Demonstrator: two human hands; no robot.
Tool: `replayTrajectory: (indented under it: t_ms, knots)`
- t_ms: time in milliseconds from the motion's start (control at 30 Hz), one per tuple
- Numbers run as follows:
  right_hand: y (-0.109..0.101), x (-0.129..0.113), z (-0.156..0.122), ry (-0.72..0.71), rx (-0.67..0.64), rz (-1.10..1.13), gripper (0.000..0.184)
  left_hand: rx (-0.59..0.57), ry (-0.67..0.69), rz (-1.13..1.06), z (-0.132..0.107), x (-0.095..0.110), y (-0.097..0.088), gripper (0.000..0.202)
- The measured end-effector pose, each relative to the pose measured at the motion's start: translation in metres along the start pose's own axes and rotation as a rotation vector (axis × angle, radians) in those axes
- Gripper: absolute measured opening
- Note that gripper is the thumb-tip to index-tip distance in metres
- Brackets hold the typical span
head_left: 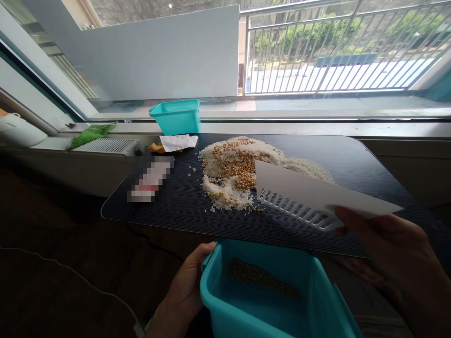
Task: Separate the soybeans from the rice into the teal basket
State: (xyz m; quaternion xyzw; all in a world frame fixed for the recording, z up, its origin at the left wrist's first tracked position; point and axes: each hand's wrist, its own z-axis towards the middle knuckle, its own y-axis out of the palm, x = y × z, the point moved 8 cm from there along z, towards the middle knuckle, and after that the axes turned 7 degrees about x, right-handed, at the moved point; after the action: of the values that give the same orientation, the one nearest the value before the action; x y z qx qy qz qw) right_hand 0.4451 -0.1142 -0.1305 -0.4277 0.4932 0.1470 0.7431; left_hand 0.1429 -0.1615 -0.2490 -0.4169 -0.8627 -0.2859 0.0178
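Observation:
My left hand [188, 286] grips the left rim of a teal plastic bin [260, 317], held just below the table's front edge. Small round beans [262, 277], dark in the shade, lie along the bin's floor. In my right hand [382, 234] is a white flat plastic piece [310, 192] with a row of slots along its lower edge. It is tilted above the table, its far end beside a heap of white rice [230, 197] mixed with yellow soybeans [232, 162]. Part of the heap is hidden behind the white piece.
A second teal bin [178, 117] stands at the window sill, with a white paper [179, 142] before it. A blurred-out object [151, 180] lies on the dark table [186, 206] at left. A green cloth [92, 136] rests on the radiator [109, 146]. A white cable [70, 270] crosses the floor.

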Motion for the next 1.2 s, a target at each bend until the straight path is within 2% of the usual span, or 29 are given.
replayTrajectory:
  t_ms: [100, 300, 433, 633, 767, 933, 1133, 1200]
  knots:
    - [-0.008, 0.003, -0.001, 0.022, 0.006, -0.046, 0.026, -0.003, 0.003, -0.018, 0.000, 0.000, 0.002, 0.029]
    - [-0.015, 0.019, -0.004, 0.070, -0.057, -0.047, 0.024, -0.022, 0.023, -0.019, 0.002, 0.001, 0.002, 0.023]
    - [-0.016, 0.027, -0.005, 0.142, -0.101, -0.049, 0.022, -0.046, 0.024, -0.033, 0.001, 0.001, 0.002, 0.027]
    - [-0.018, 0.025, -0.008, 0.235, -0.045, 0.048, 0.021, -0.050, 0.033, -0.023, 0.002, 0.001, 0.003, 0.027]
    - [-0.019, 0.033, -0.009, 0.276, -0.026, 0.057, 0.024, -0.054, 0.040, -0.030, 0.002, 0.002, 0.001, 0.025]
    - [-0.014, 0.044, -0.009, 0.212, -0.166, 0.076, 0.029, -0.056, 0.035, -0.037, 0.004, 0.002, 0.000, 0.025]
    - [-0.006, 0.049, -0.010, 0.176, -0.157, 0.123, 0.035, -0.045, 0.022, -0.040, 0.003, 0.002, 0.001, 0.026]
    - [0.004, 0.045, -0.013, 0.120, -0.228, 0.161, 0.037, -0.034, 0.018, -0.045, 0.002, 0.002, 0.002, 0.027]
